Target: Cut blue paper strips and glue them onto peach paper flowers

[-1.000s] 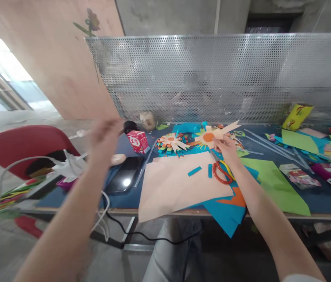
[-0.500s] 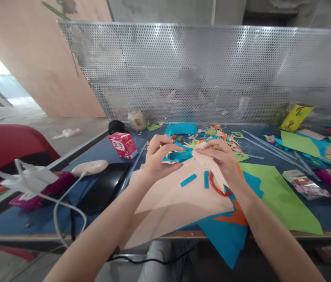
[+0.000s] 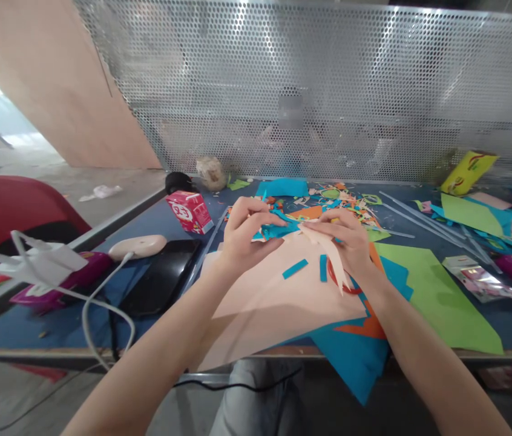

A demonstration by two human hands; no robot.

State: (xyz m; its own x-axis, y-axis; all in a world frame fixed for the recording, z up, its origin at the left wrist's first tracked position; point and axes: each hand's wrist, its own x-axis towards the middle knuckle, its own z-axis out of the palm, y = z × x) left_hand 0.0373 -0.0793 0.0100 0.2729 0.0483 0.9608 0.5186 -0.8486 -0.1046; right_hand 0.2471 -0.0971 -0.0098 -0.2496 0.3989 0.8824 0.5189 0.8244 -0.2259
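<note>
Both my hands meet over the middle of the blue table point(image 3: 78, 290). My left hand point(image 3: 244, 233) is closed, its fingers pinching a layered paper flower point(image 3: 283, 229) with blue and orange petals. My right hand point(image 3: 351, 245) is closed on the same flower, gripping its peach pointed petals, which hang down toward me. Under the hands lies a large peach paper sheet point(image 3: 265, 303) with two small blue strips on it. Red-handled scissors point(image 3: 342, 284) lie partly hidden beneath my right hand.
Blue and orange sheets point(image 3: 356, 357) overhang the front edge; a green sheet point(image 3: 437, 297) lies right. A red carton point(image 3: 190, 211), black phone point(image 3: 160, 281), white mouse and cables sit left. Paper scraps, clear sticks point(image 3: 423, 224) and a mesh screen stand behind. A red chair stands far left.
My left hand came in from the raised left side and took hold of the flower beside my right hand. The flower was drawn from the back of the table toward me.
</note>
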